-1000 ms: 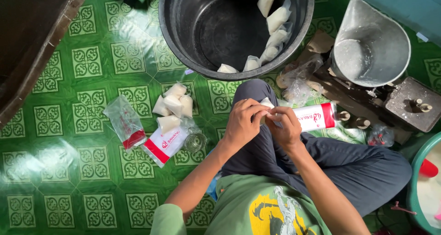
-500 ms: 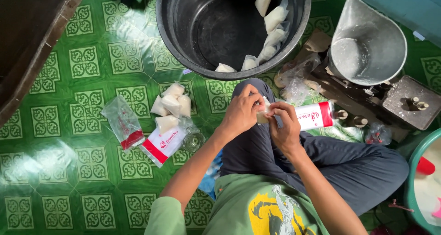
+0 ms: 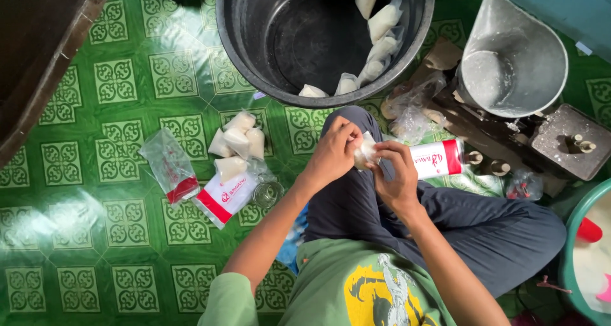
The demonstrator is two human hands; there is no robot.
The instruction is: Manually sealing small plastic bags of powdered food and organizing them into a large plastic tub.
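**Small pouch being pinched over the lap**

Green patterned floor tiles [image 3: 76, 192] are filling the frame, with a person sitting cross-legged at the lower centre.

Both hands are meeting just above the knee, at the frame's centre. The left hand [image 3: 331, 153] and right hand [image 3: 396, 173] are closing their fingertips on a small clear pouch [image 3: 365, 151] of white filling, each pinching it from its own side; whether they are twisting or tying its neck is hidden. The pouch is looking plump, pale and glossy. It is probably light and soft, yielding under pressure, and its thin film is likely slippery and easy to tear, so the gathered top seems a safer place to hold than the full belly.

Just right of the hands, a white and red packet [image 3: 438, 158] is lying across the leg. Left of the knee, several filled pouches [image 3: 237, 142] are resting in a cluster on the tiles, near a flat red-edged bag [image 3: 224, 197] and a loose clear bag [image 3: 168, 165].

Higher up, a big black tub [image 3: 248, 58] is holding more white pouches along its right wall. At the upper right, a metal scoop pan [image 3: 509, 65] is sitting on a scale [image 3: 560, 141]. A teal basin [image 3: 573, 237] is showing at the right edge, and dark wood [image 3: 32, 58] is crossing the upper left.
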